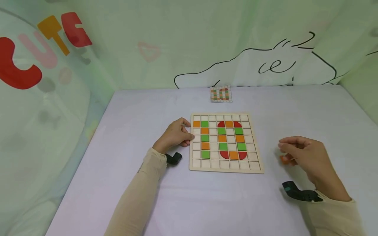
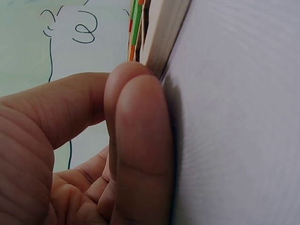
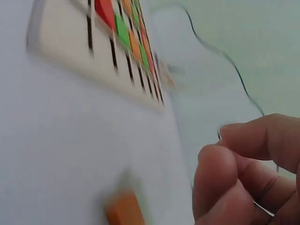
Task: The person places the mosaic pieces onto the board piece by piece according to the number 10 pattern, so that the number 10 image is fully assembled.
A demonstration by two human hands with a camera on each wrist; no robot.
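A pale wooden grid board (image 1: 227,166) lies flat on the table, with orange and green squares and red rounded corner pieces set in its cells. My left hand (image 1: 175,134) rests against its left edge, the thumb tip at the rim; in the left wrist view the fingertips (image 2: 143,112) touch the board's side (image 2: 161,37). Right of the board, my right hand (image 1: 307,157) hovers with bent fingers, thumb and index close together, nothing visible between them. An orange block (image 3: 125,208) sits below that hand, apart from the thumb and index, blurred in the right wrist view.
Behind the board lies a small card (image 1: 221,94) printed with a coloured grid pattern. The table (image 1: 133,108) has a white cover. A printed curtain (image 1: 141,26) hangs along the back and left side. Each wrist wears a dark camera band (image 1: 301,193).
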